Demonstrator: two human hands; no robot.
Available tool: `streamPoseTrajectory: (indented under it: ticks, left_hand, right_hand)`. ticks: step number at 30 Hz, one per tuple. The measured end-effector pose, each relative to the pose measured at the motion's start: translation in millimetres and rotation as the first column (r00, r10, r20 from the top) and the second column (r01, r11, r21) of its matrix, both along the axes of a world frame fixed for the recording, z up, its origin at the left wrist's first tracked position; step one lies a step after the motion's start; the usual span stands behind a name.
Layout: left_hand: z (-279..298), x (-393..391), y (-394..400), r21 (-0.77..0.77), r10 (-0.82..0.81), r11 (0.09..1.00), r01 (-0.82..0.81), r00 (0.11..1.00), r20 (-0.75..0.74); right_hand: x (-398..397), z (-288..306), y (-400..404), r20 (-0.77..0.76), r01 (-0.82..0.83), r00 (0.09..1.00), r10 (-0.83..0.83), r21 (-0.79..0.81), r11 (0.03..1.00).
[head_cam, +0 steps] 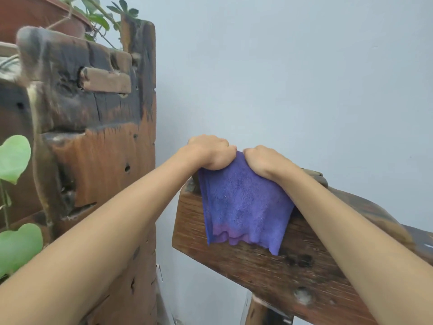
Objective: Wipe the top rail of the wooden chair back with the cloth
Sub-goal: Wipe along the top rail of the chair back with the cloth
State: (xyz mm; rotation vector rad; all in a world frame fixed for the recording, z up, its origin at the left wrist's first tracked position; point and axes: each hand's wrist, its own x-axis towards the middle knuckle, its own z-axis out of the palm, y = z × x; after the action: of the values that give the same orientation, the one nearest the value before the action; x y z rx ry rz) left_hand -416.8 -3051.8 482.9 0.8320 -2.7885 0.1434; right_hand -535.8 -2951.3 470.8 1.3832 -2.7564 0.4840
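Head view: looking down along both of my bare forearms to the chair back, with a pale blue-grey wall point(304, 78) behind it.
Left hand: my left hand point(210, 152) sits on the near-left end of the rail, fingers curled into a closed grip on the top edge of the cloth, knuckles up.
Right hand: my right hand point(264, 160) is just beside the left, nearly touching it, fingers clenched over the same bunched top edge of the cloth.
Cloth: the purple-blue terry cloth point(243, 207) is draped over the rail; its upper edge is gathered under both fists and the rest hangs down the near face, ending in a paler, wavy lower hem.
Top rail: the dark brown, weathered wooden top rail of the chair back point(269, 273) runs from the left end under my hands down and to the right; its far end is blurred.
Chair post: a wooden upright point(260, 310) meets the rail from below.
Left side: a tall, rough, dark-stained wooden stand point(105, 148) rises beside the chair, apart from it.
Plants: green heart-shaped leaves point(14, 158) hang at the left edge; a reddish-brown pot point(35, 15) with leafy stems sits at the top of the stand.
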Motion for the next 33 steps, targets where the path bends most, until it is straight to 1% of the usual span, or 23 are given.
streamPoseTrajectory:
  ticks: [2,4,7,9,10,12,13,15,16,18,19,20,22,24,26,28,30,32,33]
  left_hand:
    - [-6.1,4.2,1.7,-0.035,-0.051,0.998,0.050,0.998,-0.029]
    - [-14.6,15.4,7.5,-0.074,-0.130,0.990,0.124,0.988,-0.085]
    - [-32.7,38.2,15.9,-0.197,-0.230,0.961,0.195,0.958,-0.172]
    - [-38.1,48.4,20.3,-0.209,-0.260,0.953,0.219,0.946,-0.192]
    - [-38.2,49.2,20.7,-0.200,-0.263,0.954,0.222,0.941,-0.211]
    - [-32.8,41.8,18.7,-0.155,-0.252,0.963,0.219,0.937,-0.242]
    - [-28.2,35.7,16.2,-0.134,-0.226,0.971,0.200,0.947,-0.227]
    - [-18.5,22.2,8.4,-0.117,-0.158,0.983,0.141,0.975,-0.158]
    - [-13.5,15.2,2.8,-0.104,-0.123,0.988,0.112,0.986,-0.115]
    - [-3.9,1.8,-5.4,-0.057,-0.079,0.995,0.077,0.997,-0.023]
    - [-0.7,-3.3,-7.1,-0.032,-0.065,0.997,0.065,0.998,0.017]
    - [1.9,-7.1,-7.5,-0.014,-0.049,0.999,0.049,0.997,0.052]
    - [5.8,-10.2,-5.8,-0.004,-0.014,1.000,0.014,0.996,0.087]
    - [4.2,-6.8,2.2,-0.023,0.006,1.000,-0.004,0.996,0.084]
    - [-2.6,-2.0,9.4,-0.058,0.002,0.998,0.000,1.000,0.028]
    - [-14.0,4.8,22.6,-0.122,-0.023,0.992,0.012,0.996,-0.084]
    - [-26.3,9.8,39.9,-0.224,-0.081,0.974,0.038,0.980,-0.184]
    - [-36.7,8.8,60.1,-0.311,-0.140,0.948,0.073,0.970,-0.200]
    - [-40.4,7.2,68.5,-0.331,-0.158,0.939,0.087,0.968,-0.193]
  right_hand:
    - [12.4,-2.8,14.8,-0.041,-0.023,0.999,0.023,-0.007,1.000]
    - [30.8,-12.3,32.4,-0.158,-0.052,0.987,0.038,-0.086,0.995]
    - [56.1,-35.9,55.3,-0.401,-0.061,0.916,-0.030,-0.213,0.975]
    - [68.6,-44.6,62.9,-0.488,-0.049,0.870,-0.065,-0.217,0.975]
    - [71.5,-45.5,63.2,-0.503,-0.041,0.862,-0.071,-0.208,0.977]
    - [71.2,-41.7,58.4,-0.499,-0.042,0.864,-0.061,-0.194,0.980]
    - [67.2,-37.6,53.3,-0.471,-0.066,0.882,-0.029,-0.185,0.981]
    - [51.0,-25.8,38.9,-0.349,-0.148,0.934,0.083,-0.164,0.975]
    - [42.8,-18.0,31.6,-0.249,-0.188,0.957,0.147,-0.149,0.971]
    - [30.4,-4.7,19.7,-0.057,-0.244,0.969,0.240,-0.079,0.967]
    - [25.4,-0.8,15.4,-0.020,-0.253,0.967,0.252,-0.035,0.967]
    - [21.0,1.9,12.2,-0.013,-0.244,0.970,0.244,0.003,0.970]
    - [17.1,4.7,11.1,-0.023,-0.211,0.977,0.212,0.031,0.977]
    - [17.5,4.6,16.2,-0.046,-0.205,0.977,0.207,0.033,0.978]
    - [17.3,0.7,23.5,-0.053,-0.224,0.973,0.224,0.013,0.975]
    - [16.9,-7.0,40.3,-0.080,-0.247,0.966,0.245,-0.019,0.969]
    - [16.7,-19.0,63.6,-0.172,-0.246,0.957,0.235,-0.043,0.968]
    - [15.4,-33.4,91.0,-0.329,-0.198,0.931,0.157,-0.095,0.975]
    - [16.0,-40.1,102.6,-0.394,-0.162,0.913,0.104,-0.119,0.980]
